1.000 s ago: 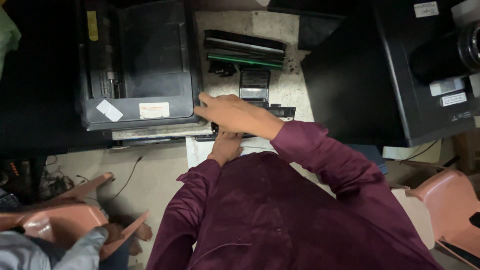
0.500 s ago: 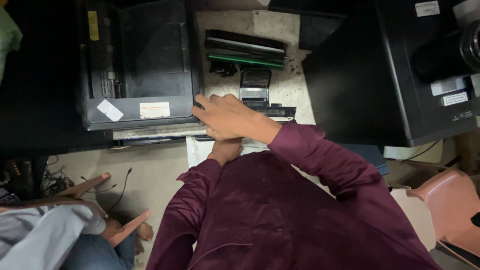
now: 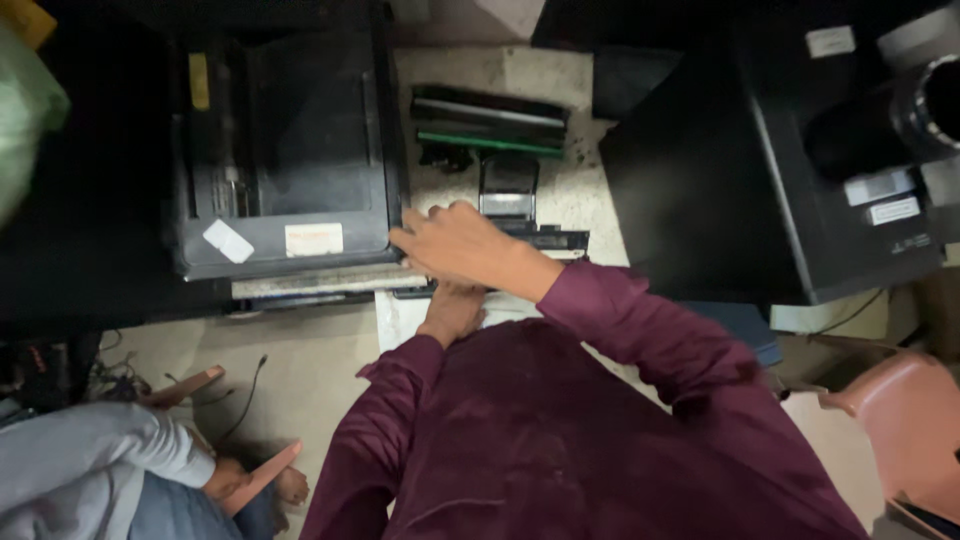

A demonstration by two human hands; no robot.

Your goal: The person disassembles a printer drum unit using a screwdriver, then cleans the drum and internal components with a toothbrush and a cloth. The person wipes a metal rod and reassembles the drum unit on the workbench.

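While the right hand (image 3: 455, 243) lies flat, fingers spread, on a dark flat part (image 3: 545, 240) beside the printer (image 3: 285, 150), the left hand (image 3: 452, 310) rests beneath, grip hidden; seating it seems next.

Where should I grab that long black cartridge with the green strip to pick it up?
Grip the cartridge with the green strip across its narrow width near the middle, coming from above. It lies flat and long on the pale surface, its top face is uncovered, and both hands are clear of it.
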